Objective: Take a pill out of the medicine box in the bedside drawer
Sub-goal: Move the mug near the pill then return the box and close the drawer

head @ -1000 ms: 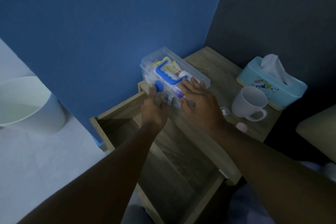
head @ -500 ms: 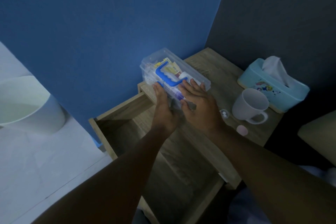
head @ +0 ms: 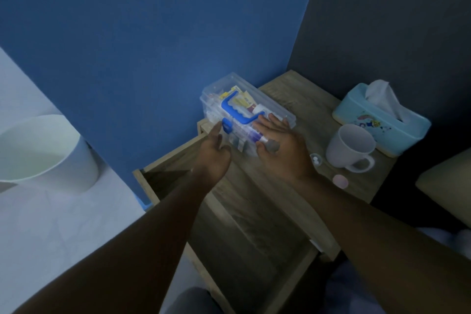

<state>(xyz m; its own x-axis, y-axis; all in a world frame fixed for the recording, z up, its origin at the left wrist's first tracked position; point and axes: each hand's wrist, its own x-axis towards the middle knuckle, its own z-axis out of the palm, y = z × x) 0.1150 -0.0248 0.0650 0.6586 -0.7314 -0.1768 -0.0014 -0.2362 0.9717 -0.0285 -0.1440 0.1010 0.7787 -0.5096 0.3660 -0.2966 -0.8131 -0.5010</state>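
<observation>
While the wooden drawer (head: 229, 224) stands pulled out nearest the viewer, its grainy floor dim, both bare forearms reach over it to the bedside table (head: 300, 99), of the same pale wood grain. The left hand (head: 214, 155) is loosely open, fingers half curled, beside the blue latch on the near face of the medicine box (head: 244, 109). The right hand (head: 283, 145) lies flat and spread on the box's lid, gripping nothing. That box is a clear, ribbed plastic oblong with a blue scalloped handle, resting on the tabletop's left edge against the blue wall. To the right sit a smooth white mug (head: 349, 150) and, farther back, a rounded pale-blue tissue box (head: 377, 122).
</observation>
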